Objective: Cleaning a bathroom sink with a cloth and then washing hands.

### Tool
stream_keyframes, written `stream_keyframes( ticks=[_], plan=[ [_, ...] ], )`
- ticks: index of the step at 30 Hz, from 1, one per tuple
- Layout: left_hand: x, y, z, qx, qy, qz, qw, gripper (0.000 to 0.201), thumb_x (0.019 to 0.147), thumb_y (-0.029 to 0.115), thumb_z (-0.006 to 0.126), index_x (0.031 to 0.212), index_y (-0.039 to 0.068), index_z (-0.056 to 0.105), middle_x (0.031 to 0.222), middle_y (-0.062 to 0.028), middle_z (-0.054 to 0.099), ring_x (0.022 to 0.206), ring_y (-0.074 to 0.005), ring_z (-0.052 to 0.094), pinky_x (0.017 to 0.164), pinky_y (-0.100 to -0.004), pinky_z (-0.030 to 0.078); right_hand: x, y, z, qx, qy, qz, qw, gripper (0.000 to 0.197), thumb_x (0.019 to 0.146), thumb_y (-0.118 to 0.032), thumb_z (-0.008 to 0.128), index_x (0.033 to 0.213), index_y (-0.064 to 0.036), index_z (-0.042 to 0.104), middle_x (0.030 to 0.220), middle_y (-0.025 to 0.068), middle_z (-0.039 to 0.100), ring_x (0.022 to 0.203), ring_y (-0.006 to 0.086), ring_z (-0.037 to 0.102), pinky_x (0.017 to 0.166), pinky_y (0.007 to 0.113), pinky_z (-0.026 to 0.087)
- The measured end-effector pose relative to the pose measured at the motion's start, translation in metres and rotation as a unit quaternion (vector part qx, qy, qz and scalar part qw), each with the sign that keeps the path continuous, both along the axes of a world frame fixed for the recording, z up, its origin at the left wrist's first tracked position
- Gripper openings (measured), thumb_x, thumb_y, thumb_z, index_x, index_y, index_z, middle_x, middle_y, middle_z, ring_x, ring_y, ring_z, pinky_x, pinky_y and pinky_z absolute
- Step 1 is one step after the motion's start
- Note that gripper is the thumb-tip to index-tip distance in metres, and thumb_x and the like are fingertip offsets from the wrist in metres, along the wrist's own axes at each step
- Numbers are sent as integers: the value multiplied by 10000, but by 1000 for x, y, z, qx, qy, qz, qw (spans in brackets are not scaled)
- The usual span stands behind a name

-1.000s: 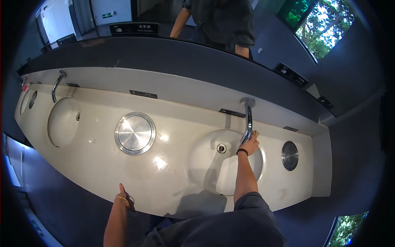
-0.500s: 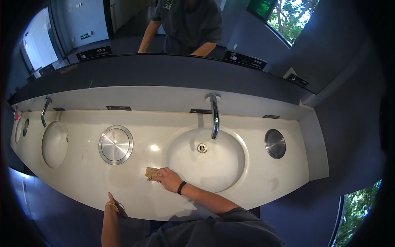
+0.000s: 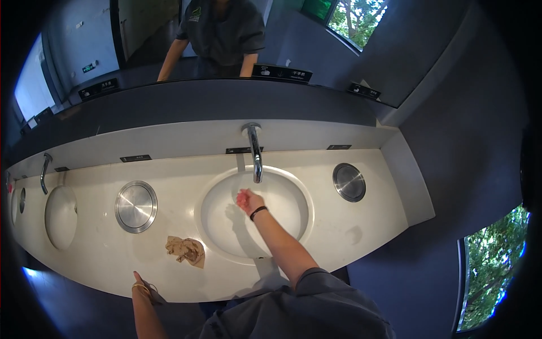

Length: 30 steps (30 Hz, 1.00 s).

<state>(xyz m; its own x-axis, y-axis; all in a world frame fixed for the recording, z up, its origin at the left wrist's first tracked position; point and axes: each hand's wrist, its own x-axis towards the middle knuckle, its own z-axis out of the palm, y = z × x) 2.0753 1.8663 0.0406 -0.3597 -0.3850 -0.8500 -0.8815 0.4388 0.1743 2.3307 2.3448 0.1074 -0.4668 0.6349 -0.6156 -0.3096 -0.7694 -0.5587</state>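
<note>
My right hand [image 3: 250,203] is over the oval white sink [image 3: 291,229], below and slightly left of the tip of the chrome faucet [image 3: 256,161]. Its reddened fingers are curled in and pressed together, with no object visible in them; the hand covers the drain. A crumpled brown paper towel [image 3: 186,251] lies on the white countertop [image 3: 164,186], left of this sink. At the counter's front edge rests my left hand [image 3: 142,287], one digit stretched out along the top and the others partly hidden. It holds nothing I can see.
Round steel lids are set into the counter on the left [image 3: 136,207] and right [image 3: 349,182] of the sink. Farther left are a second sink [image 3: 60,217] and its faucet [image 3: 44,174]. A mirror [image 3: 226,39] runs along the back, and a dark wall [image 3: 457,147] closes the right side.
My right hand has let go of the paper towel, leaving it spread on the counter, and has moved up and right over the sink. The left hand stays at the edge; the view has shifted right.
</note>
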Motion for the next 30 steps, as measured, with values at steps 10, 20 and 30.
stream_keyframes(
  ticks=[10,20,30],
  plan=[
    [-7,-41,-48,57,-19,-23,998,1038,652,795,315,1296,-17,286,1348,-136,300,1232,-254,298,1007,-394,220,31,91,3,-61,72,-121,988,251,875,-286,445,732,-105,544,648,30,571,558,164,536,562,329,460],
    [-14,-35,-26,28,-73,62,995,1049,647,794,328,1300,-24,265,1353,-140,286,1234,-250,294,1006,-387,222,6,89,45,-109,10,-43,993,110,781,-170,537,764,-62,525,687,62,542,565,161,505,519,269,444],
    [-15,-21,-10,35,-123,96,987,1061,643,793,342,1304,-31,244,1359,-143,272,1237,-246,291,1005,-379,225,18,77,66,-108,-50,115,986,203,829,-228,543,689,-85,511,635,54,522,537,152,514,487,240,471]
  ],
)
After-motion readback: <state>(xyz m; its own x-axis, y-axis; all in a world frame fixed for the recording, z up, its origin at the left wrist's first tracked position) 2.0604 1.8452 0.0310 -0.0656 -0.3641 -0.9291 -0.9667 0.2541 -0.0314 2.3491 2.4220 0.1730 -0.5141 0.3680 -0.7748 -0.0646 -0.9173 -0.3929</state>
